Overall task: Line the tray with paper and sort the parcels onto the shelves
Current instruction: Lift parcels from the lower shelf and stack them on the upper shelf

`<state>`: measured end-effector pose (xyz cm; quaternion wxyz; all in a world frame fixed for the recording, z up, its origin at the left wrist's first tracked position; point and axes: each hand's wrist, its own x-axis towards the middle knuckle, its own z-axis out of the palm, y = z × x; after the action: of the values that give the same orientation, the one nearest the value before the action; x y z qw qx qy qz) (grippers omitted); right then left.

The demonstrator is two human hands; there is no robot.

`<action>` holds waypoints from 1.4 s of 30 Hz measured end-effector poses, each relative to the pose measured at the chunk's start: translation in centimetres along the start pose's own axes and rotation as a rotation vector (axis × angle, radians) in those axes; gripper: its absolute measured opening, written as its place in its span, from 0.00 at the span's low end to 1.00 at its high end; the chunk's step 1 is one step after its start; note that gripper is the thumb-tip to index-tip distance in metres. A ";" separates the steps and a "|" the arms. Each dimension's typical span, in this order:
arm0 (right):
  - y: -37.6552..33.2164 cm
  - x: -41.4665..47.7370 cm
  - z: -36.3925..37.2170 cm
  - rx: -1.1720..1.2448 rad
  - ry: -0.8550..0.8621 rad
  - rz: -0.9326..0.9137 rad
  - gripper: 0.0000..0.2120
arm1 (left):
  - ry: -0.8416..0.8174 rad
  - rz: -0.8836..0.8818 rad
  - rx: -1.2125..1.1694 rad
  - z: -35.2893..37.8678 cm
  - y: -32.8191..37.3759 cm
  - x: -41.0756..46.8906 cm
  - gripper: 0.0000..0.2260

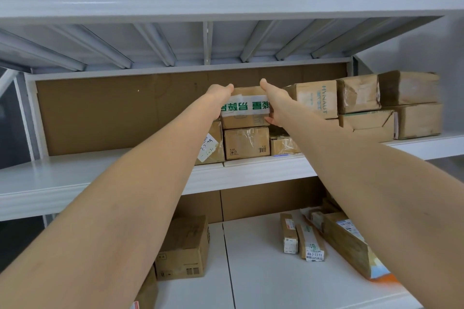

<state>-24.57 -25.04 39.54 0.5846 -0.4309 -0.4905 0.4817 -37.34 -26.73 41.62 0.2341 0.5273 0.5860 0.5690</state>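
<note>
A brown cardboard parcel (244, 113) with white tape and green lettering sits on top of other boxes on the middle shelf (100, 170). My left hand (218, 100) grips its left side, thumb over the top edge. My right hand (275, 103) grips its right side the same way. Under it stand a taped carton (247, 142), a labelled parcel (211, 145) to the left and a small box (283, 145) to the right. Both arms reach forward at full stretch.
More brown cartons (364, 105) are stacked to the right on the same shelf, one marked HYNAUT (316, 100). The lower shelf (263, 271) holds a carton (184, 248) at left and several narrow parcels (311, 241) at right. Cardboard backs the shelves. An upper shelf beam (226, 2) runs overhead.
</note>
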 end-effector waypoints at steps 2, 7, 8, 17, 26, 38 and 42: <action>0.2 -0.2 0.1 -0.017 0.010 -0.022 0.23 | 0.006 -0.002 0.017 0.0 0.0 -0.1 0.11; 0.8 -0.1 0.3 -0.070 0.057 -0.089 0.23 | 0.015 0.022 0.054 0.1 -0.1 -0.7 0.12; 0.9 -0.1 0.3 -0.079 0.066 -0.099 0.24 | 0.017 0.031 0.066 0.0 -0.1 -0.8 0.13; 1.3 -0.5 0.2 -0.154 0.064 -0.137 0.27 | 0.031 0.083 0.170 -0.2 -0.1 -2.4 0.16; 2.9 -2.4 -1.5 -0.164 0.168 -0.196 0.36 | 0.299 0.358 0.329 -0.4 -0.7 -4.7 0.19; 8.4 -8.0 -6.0 -0.222 0.320 -0.331 0.17 | 0.196 0.678 0.377 4.6 -5.8 -13.2 0.09; 11.8 -9.8 -6.4 -0.332 0.351 -0.323 0.10 | 0.142 0.616 0.412 5.3 -9.5 -15.5 0.08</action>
<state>-20.41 -32.95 25.50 0.6512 -0.5136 -0.5163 0.2137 -30.88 -36.24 26.57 -0.1001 0.6739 0.5169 0.5182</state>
